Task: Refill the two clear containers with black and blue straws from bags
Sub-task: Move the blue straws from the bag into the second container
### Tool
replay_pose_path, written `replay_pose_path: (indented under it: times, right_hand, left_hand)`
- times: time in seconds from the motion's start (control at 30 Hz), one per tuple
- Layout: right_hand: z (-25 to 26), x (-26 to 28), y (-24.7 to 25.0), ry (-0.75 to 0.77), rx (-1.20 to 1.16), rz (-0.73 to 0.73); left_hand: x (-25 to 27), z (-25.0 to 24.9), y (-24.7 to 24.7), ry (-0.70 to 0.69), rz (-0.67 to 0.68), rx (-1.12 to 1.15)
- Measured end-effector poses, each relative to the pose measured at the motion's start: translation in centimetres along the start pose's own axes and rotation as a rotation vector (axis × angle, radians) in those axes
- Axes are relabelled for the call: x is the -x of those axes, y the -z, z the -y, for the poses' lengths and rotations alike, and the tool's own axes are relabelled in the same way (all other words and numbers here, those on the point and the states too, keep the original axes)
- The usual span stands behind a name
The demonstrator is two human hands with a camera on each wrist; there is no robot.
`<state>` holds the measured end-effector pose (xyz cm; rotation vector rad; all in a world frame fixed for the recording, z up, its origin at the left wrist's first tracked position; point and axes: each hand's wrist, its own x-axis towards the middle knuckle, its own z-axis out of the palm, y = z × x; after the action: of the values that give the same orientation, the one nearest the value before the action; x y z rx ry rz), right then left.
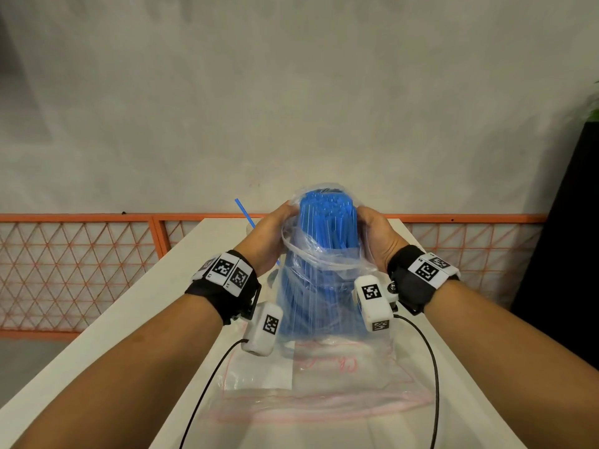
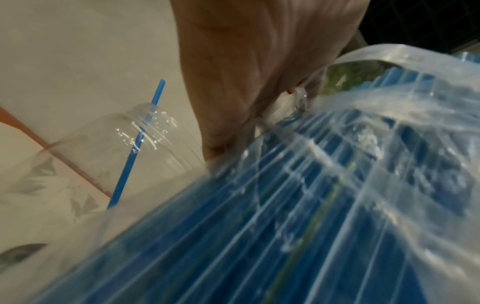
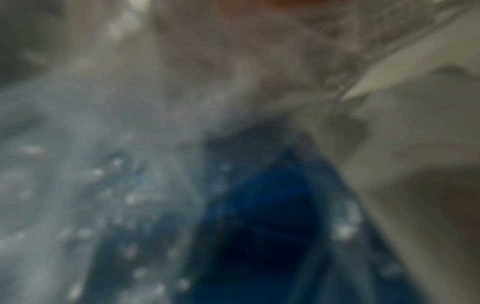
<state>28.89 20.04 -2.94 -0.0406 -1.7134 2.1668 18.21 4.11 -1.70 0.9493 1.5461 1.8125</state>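
Both hands are on the clear crinkly plastic bag [image 1: 319, 280] packed with a bundle of blue plastic straws [image 1: 325, 222], held upright over the white table [image 1: 136, 322]. Left hand [image 1: 265, 241] grips the bag's left side near the top, fingers curled around it; left wrist view shows the palm [image 2: 259, 72] against the plastic with a fold of bag caught at the fingers. Right hand [image 1: 377, 238] grips the right side at the same height, thumb and fingers wrapped round the bag and straws. Straw ends poke up at the bag's top, loosely covered by plastic film. The bundle fans wider toward the bottom, just above the table.

Clear plastic container [image 2: 124, 148] with a threaded neck stands on the table behind and to the left of the bag, mostly hidden by the left hand in the head view. One single blue straw [image 1: 244, 212] leans in it, sticking out past the rim.

Flat clear zip bag with pink seal lines [image 1: 324, 390] lies on the table in front of the bundle, nearer the person.

Right wrist view is blurred: only blue straws [image 3: 259, 205] through plastic, no finger detail. Second container is not identifiable in any view.

Orange mesh railing [image 1: 81, 270] runs behind the table against a grey wall [image 1: 291, 92].
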Motion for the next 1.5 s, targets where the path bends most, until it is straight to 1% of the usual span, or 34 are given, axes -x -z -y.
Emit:
replay_pose_path:
  times: [0.07, 0.13, 0.27, 0.43, 0.57, 0.67, 0.87, 1.03, 1.17, 1.23, 1.37, 1.43, 1.5]
  right_hand:
    - [0.3, 0.2, -0.3, 0.021, 0.011, -0.021]
    - [0.5, 0.3, -0.4, 0.038, -0.017, -0.032]
    - [0.7, 0.2, -0.9, -0.020, -0.044, -0.085]
    - [0.8, -0.3, -1.5, -0.027, -0.026, -0.171]
    - [0.9, -0.4, -1.5, -0.032, -0.079, -0.145]
    - [1.1, -0.3, -1.7, -0.041, -0.094, -0.135]
    - [1.3, -0.1, -2.1, -0.078, -0.126, -0.145]
    - [1.0, 0.6, -1.9, -0.096, -0.065, -0.108]
    - [0.8, 0.9, -1.9, -0.098, 0.005, -0.119]
    - [0.8, 0.9, -1.7, -0.087, 0.045, -0.156]
    - [0.6, 0.9, -1.4, -0.087, 0.188, -0.198]
    - [0.4, 0.9, -1.3, -0.099, 0.269, -0.217]
    - [0.0, 0.8, -1.0, -0.120, 0.337, -0.252]
  left_hand:
    - [0.0, 0.0, -0.3, -0.026, 0.004, -0.027]
    - [-0.1, 0.2, -0.4, -0.044, 0.012, -0.006]
    - [0.1, -0.3, -0.5, -0.044, 0.134, -0.017]
    - [-0.4, -0.8, -0.5, -0.028, -0.021, -0.008]
    - [-0.7, -1.0, -0.5, -0.002, -0.134, -0.018]
    - [-1.0, -1.1, -0.6, -0.012, -0.197, -0.015]
    - [-1.0, -1.3, -0.8, -0.062, -0.243, 0.041]
    - [-1.0, -0.8, -0.6, 0.019, -0.181, 0.042]
    - [-1.1, -0.6, -0.4, 0.012, -0.291, -0.019]
    - [-1.3, -0.6, -0.2, 0.015, -0.311, -0.051]
    - [-1.0, 0.0, 0.4, 0.043, -0.290, -0.223]
    - [-0.7, 0.3, 0.7, 0.000, -0.283, -0.319]
    - [-0.5, 0.7, 1.0, -0.058, -0.234, -0.400]
